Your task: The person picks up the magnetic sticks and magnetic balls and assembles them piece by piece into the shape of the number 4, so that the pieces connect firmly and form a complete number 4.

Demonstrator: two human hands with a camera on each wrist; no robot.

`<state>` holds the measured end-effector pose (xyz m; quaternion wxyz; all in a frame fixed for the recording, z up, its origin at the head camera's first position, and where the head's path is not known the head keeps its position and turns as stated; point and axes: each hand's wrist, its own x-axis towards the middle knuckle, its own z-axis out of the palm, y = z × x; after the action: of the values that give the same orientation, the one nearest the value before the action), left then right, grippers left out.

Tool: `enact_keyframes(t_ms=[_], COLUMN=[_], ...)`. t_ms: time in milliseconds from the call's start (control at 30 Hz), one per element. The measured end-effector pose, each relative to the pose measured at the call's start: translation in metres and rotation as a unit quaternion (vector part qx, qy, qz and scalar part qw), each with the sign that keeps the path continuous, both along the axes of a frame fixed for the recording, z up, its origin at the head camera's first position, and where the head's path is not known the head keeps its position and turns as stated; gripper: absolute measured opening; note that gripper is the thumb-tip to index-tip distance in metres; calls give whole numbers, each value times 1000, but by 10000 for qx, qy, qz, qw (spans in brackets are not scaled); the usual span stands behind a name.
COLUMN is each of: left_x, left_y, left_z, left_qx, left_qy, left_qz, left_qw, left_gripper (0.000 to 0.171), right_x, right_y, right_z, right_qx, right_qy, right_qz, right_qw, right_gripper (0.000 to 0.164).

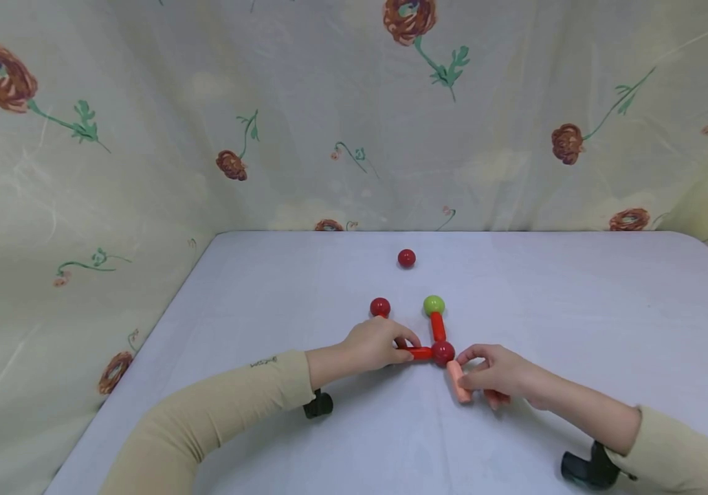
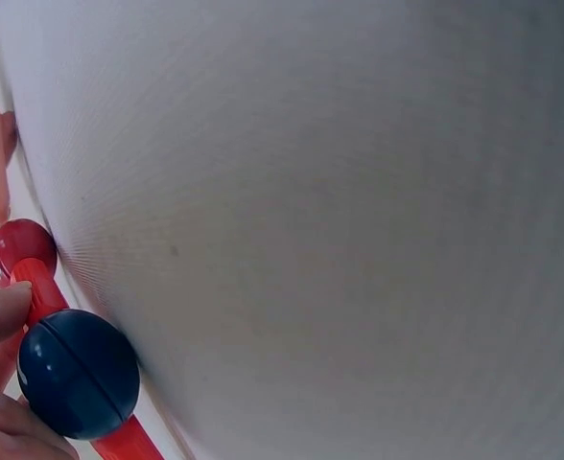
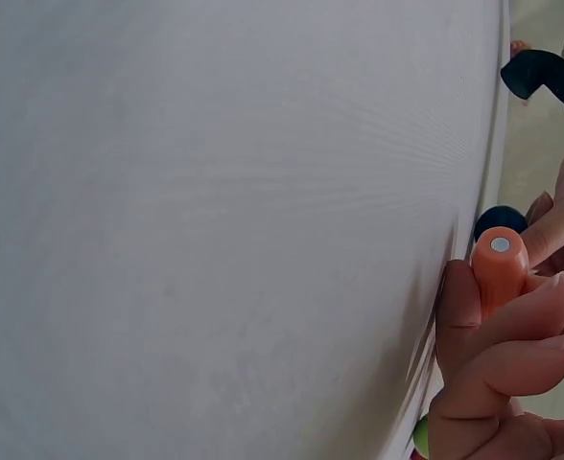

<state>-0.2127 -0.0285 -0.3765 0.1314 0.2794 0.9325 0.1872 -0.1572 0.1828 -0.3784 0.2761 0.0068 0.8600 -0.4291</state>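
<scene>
In the head view, my left hand [image 1: 380,344] pinches a red rod [image 1: 418,353] joined to a red ball [image 1: 443,353]. A second red rod [image 1: 438,327] runs from that ball up to a green ball [image 1: 434,305]. The left wrist view shows a dark blue ball [image 2: 79,374] beside the left fingers, at the held rod's other end; the hand hides it from the head camera. Between thumb and fingers, my right hand [image 1: 502,375] holds a salmon-orange rod [image 1: 458,382], its upper end right at the red ball. A silvery disc marks the rod's near end [image 3: 500,245].
Another red ball [image 1: 380,306] tops a red piece that runs behind the left hand. Farther back, a single red ball [image 1: 406,258] lies on the white-covered table [image 1: 577,295]. A flowered curtain [image 1: 329,103] hangs behind the table and along its left side.
</scene>
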Motion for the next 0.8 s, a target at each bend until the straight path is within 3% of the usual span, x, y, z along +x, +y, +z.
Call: enact_keyframes(t_ms=[400,800], left_x=[0,-1], left_y=[-1,0], left_z=[-1,-1], left_qx=[48,-6], left_qy=[21,16], left_qz=[-58,-48], left_qw=[10000,10000], left_gripper=[27,28], right_x=[-1,-1], right_y=[-5,-12], right_z=[-2,-3], right_qx=[-366,-149], right_qy=[-183,-176], right_qz=[76,-265], right_qw=[9991,9994], right_gripper=[35,33])
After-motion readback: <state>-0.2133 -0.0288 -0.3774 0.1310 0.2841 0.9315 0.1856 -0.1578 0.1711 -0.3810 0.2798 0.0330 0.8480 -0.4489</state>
